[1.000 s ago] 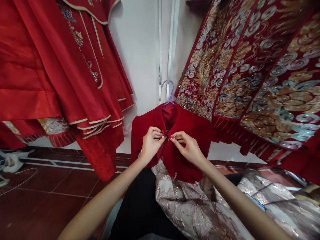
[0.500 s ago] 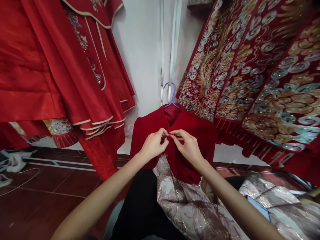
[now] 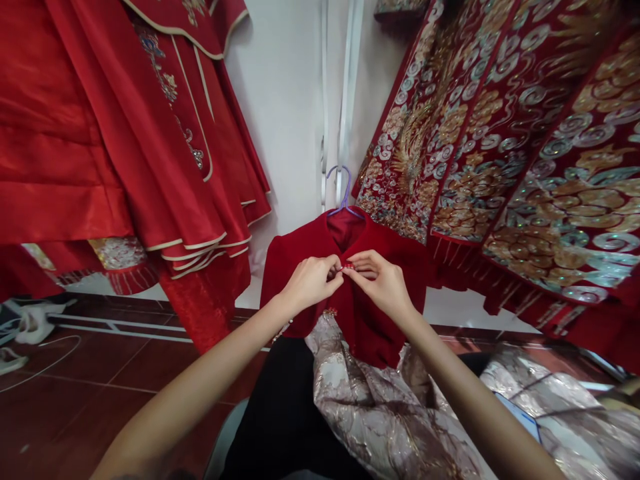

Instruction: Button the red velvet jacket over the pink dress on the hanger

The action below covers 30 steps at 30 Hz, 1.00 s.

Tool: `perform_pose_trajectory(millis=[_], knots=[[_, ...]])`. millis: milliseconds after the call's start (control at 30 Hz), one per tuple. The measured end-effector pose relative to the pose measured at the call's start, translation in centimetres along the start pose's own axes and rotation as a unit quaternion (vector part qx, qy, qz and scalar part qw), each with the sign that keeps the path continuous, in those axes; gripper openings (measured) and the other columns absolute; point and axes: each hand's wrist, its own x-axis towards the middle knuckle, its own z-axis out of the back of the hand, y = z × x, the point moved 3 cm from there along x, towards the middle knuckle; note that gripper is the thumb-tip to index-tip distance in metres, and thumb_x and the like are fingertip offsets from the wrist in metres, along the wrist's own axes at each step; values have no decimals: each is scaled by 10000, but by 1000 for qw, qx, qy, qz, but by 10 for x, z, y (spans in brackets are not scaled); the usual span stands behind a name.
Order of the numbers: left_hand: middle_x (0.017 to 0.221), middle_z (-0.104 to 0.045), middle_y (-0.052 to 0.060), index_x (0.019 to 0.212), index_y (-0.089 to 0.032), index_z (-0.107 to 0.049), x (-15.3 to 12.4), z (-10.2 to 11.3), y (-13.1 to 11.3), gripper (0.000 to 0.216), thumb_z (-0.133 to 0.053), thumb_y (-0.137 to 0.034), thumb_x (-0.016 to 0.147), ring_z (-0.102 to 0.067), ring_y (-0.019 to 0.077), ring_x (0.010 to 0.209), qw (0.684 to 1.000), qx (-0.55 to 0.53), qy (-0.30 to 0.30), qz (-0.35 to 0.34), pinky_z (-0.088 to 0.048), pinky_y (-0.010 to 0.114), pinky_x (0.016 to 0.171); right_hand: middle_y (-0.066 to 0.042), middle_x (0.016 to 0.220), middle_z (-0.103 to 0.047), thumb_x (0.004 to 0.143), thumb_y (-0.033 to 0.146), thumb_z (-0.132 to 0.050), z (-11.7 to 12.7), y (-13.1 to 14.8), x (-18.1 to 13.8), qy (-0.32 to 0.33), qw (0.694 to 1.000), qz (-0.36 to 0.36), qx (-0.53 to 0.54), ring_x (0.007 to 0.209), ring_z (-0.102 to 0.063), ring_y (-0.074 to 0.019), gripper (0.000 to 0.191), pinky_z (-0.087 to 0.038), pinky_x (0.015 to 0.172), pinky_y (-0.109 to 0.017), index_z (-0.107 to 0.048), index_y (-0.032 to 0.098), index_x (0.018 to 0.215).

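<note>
A short dark-red velvety jacket (image 3: 393, 243) hangs on a purple hanger (image 3: 346, 190), its collar spread at the top. My left hand (image 3: 313, 281) pinches at the jacket's front edge, thumb against forefinger. Opposite it, my right hand (image 3: 383, 283) is closed in a pinch around a small shiny red piece (image 3: 349, 265), which looks like a fastener. The fingertips of both hands nearly meet there, and they partly hide the piece. Below the jacket, a pale pink-and-gold brocade cloth (image 3: 345, 393) drapes over my lap. A small beaded ornament (image 3: 330, 312) shows at the jacket's lower front.
Red satin garments with pale piping (image 3: 190, 200) hang at the left, and a heavily embroidered red garment (image 3: 465, 173) hangs at the right. White shoes (image 3: 35, 323) stand beside a metal rack's base rail (image 3: 125, 328). A phone (image 3: 520, 413) lies on patterned cloth at right.
My right hand has shifted slightly right and turned, so more of the red piece shows between its fingers. My left hand stays pinched at the jacket's edge, moved only slightly.
</note>
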Motion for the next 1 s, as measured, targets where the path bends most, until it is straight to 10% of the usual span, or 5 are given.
perform_pose_trajectory(millis=[367,667,800,1000], knots=[[595,-605,24,694,-202,-563,7,3,-6,114,-505,-225,789,-571,164,545,994,78,43,-56,-371,252,563,-44,849,-671,707,268,-698,1,-1,8,48,998,-47,14,809,-673,-172,321,-585,738,-302,-591,183,998],[766,-651,12,856,-216,-550,4,-9,1,81,-505,-208,789,-619,157,687,993,-115,8,1,-460,250,652,-43,972,-567,775,373,-629,-17,-19,4,13,994,-20,109,896,-611,-165,331,-544,808,-313,-474,232,1031],[874,-648,19,898,-212,-541,-10,-41,17,169,-377,-197,856,-624,134,798,946,-298,-55,117,-493,257,755,-69,1139,-496,839,401,-539,-33,-28,-23,-45,988,-44,139,985,-589,-175,497,-532,848,-320,-309,305,1270],[1048,-638,71,961,-206,-556,-37,-91,21,227,-353,-190,861,-621,156,935,859,-432,-152,228,-513,289,810,-137,1288,-378,672,260,-700,-42,-35,-50,43,998,-27,23,960,-575,-211,877,-537,809,-371,-196,268,1389]])
